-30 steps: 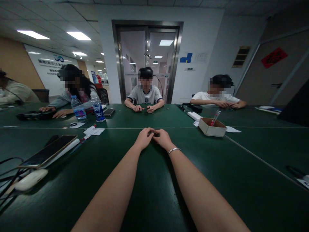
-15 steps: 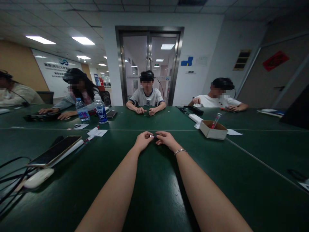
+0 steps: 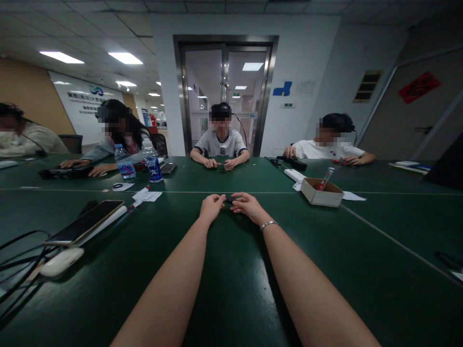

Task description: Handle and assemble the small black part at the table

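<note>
Over the green table (image 3: 231, 260), both my hands meet at a small dark object (image 3: 229, 200), too small to name. My right hand (image 3: 249, 207) is closed round it, thumb and fingers at its right end. My left hand (image 3: 211, 208) is pinched at the object's left side. Its fingertips touch or nearly touch the object, and whether they hold a separate piece is hidden. A silver bracelet (image 3: 269, 224) circles my right wrist.
To the right stands an open cardboard box (image 3: 321, 196) with a clear-and-red tube (image 3: 327, 178). On the left are a phone (image 3: 87, 222), a white rounded device (image 3: 62, 262), cables, paper scraps (image 3: 147, 194) and water bottles (image 3: 153, 166). Several people wearing headsets sit around the table.
My hands remain close together, shifted slightly. The silvery bit seen at my left fingertips no longer shows, and more of the dark object is visible. The view has shifted slightly.
</note>
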Demonstrator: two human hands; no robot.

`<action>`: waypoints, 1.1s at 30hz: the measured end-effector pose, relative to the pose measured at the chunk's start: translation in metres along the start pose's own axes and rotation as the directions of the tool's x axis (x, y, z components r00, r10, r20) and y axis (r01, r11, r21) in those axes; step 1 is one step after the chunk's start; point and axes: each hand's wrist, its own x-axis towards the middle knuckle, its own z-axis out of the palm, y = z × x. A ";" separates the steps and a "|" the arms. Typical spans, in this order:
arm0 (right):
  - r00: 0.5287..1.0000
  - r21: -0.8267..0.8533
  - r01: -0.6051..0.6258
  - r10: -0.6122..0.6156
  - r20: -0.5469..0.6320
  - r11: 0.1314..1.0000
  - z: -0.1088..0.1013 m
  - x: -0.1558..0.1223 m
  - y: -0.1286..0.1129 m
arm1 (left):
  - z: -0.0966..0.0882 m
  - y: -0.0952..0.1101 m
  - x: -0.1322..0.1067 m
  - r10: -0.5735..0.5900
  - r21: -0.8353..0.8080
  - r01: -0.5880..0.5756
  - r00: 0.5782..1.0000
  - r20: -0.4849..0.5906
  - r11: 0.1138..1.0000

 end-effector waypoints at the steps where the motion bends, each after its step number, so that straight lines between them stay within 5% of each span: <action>1: 1.000 -0.001 0.002 -0.002 0.003 1.000 0.000 0.000 0.000 | 0.000 0.000 0.000 0.001 -0.001 -0.001 1.000 0.006 1.000; 33: 0.999 0.153 -0.045 0.044 0.007 0.987 -0.004 0.001 0.002 | -0.003 0.005 -0.004 -0.001 0.119 -0.004 0.999 0.039 0.993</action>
